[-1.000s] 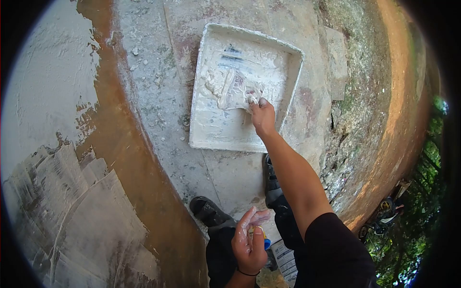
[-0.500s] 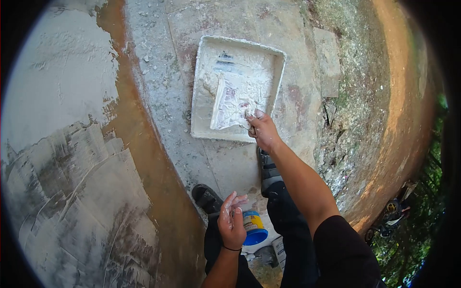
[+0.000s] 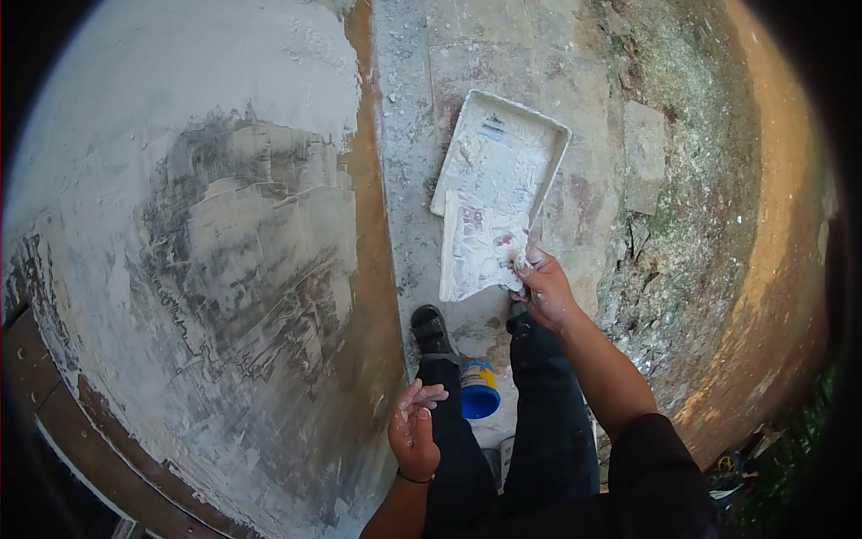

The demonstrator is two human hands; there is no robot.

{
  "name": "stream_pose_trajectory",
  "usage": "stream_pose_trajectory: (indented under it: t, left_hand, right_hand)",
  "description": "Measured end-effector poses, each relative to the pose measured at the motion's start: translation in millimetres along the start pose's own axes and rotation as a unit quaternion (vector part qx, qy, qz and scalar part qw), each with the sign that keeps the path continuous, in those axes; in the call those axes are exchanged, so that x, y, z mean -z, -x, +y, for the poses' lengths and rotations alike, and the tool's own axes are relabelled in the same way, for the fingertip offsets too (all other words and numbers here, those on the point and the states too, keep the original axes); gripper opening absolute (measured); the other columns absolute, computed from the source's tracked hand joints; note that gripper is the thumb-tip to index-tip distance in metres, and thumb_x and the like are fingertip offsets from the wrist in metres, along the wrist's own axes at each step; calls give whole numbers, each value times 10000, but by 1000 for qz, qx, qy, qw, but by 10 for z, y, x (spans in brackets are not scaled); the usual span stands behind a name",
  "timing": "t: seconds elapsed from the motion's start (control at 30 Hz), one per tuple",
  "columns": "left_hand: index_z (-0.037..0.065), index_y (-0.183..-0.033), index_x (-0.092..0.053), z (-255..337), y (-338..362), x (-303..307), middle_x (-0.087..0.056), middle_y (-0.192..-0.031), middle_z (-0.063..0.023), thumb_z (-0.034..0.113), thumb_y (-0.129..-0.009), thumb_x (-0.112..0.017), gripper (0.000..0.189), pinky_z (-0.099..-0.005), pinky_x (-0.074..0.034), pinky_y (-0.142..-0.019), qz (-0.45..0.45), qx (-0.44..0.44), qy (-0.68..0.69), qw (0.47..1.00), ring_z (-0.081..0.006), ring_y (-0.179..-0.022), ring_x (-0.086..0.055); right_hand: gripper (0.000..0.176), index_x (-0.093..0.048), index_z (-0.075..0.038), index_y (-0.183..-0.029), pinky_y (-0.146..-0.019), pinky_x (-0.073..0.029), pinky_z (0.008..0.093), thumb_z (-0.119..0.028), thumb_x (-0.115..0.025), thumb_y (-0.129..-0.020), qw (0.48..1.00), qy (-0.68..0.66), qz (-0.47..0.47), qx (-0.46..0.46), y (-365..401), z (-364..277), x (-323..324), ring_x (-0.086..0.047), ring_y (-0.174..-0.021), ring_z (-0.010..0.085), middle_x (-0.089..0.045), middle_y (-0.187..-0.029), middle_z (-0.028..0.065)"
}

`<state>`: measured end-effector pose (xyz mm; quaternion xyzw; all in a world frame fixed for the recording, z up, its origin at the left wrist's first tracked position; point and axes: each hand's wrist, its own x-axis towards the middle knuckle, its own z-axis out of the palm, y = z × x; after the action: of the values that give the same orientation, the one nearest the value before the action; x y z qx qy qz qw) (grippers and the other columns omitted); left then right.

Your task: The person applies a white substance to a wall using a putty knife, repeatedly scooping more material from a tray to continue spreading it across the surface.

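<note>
My right hand pinches one side of the paste-coated spreader, overlapping the tray's near end; I'd keep the blade level so nothing slides off. My left hand is loosely spread.

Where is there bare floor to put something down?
Bare floor lies right of the tray, up to the grey slab, and beyond the tray's far edge. It's crowded on the near side: scraper, right hand, shoes and blue tub bunch there.
</note>
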<state>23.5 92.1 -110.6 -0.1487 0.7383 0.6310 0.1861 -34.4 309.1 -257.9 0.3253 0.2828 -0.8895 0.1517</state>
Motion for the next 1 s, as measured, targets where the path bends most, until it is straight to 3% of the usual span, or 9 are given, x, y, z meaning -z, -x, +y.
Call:
stream_pose_trajectory:
  t: [0.23,0.3,0.43,0.47,0.57,0.7,0.83,0.87,1.0]
  left_hand:
    - [-54,-1195,-409,108,389,464,-581,-1007,-182,28,-862,-352,348,-308,-432,-778,-25,-44,-18,999,-223,-881,-586]
    - [-57,-1195,-407,104,478,701,-581,-1002,-183,29,-862,-355,348,-305,-431,-781,-25,-60,-39,997,-223,-878,-588]
    - [-55,-1191,-408,193,645,1037,-583,-988,-186,56,-861,-367,351,-300,-433,-771,15,-76,-73,994,-222,-865,-592]
    - [-56,-1187,-409,197,661,1078,-584,-981,-187,65,-856,-372,355,-299,-435,-765,34,-87,-80,992,-221,-857,-594]
    - [-66,-1179,-407,171,712,1133,-588,-966,-191,75,-838,-374,370,-302,-443,-745,69,-108,-119,985,-225,-841,-598]
    - [-79,-1179,-398,131,810,1056,-592,-957,-198,70,-817,-368,392,-304,-449,-723,95,-101,-136,981,-238,-825,-601]
    - [-78,-1181,-395,123,926,1057,-592,-952,-195,72,-816,-374,396,-304,-446,-719,88,-96,-157,979,-242,-818,-602]
    - [-78,-1181,-395,129,942,1062,-590,-952,-195,73,-816,-378,395,-305,-446,-718,92,-92,-164,978,-244,-814,-603]
    - [-78,-1181,-391,113,998,1094,-586,-951,-197,80,-816,-389,398,-306,-443,-712,89,-91,-186,974,-245,-806,-601]
  right_hand:
    - [190,-587,-51,-1027,-543,-373,185,-97,-572,-844,998,47,-4,46,726,484,-461,-494,-678,35,-595,-846,-23]
    - [188,-604,-39,-1015,-536,-360,187,-87,-580,-835,995,67,48,52,899,706,-672,-477,-663,24,-598,-832,-15]
    - [221,-610,-12,-1023,-628,-422,216,-103,-597,-823,985,167,39,-18,1095,1238,-707,-531,-702,64,-623,-828,8]
    - [213,-611,8,-1002,-664,-434,230,-98,-588,-820,987,154,28,34,1126,1356,-786,-534,-723,74,-627,-827,16]
    - [199,-614,13,-983,-667,-427,231,-86,-570,-816,964,265,30,-12,1108,1588,-804,-517,-718,64,-627,-828,4]
    - [190,-620,-4,-949,-609,-429,264,-102,-568,-794,948,309,52,55,970,2023,-769,-506,-650,72,-625,-734,49]
    - [186,-597,18,-896,-593,-427,300,-98,-583,-752,908,405,93,51,943,2045,-1009,-531,-603,163,-584,-685,136]
    - [174,-578,15,-837,-608,-439,353,-105,-593,-712,881,444,91,137,874,2126,-1047,-560,-637,296,-559,-703,198]
    - [149,-555,14,-784,-633,-438,406,-102,-590,-697,859,451,123,207,529,2293,-1390,-543,-695,376,-549,-724,203]
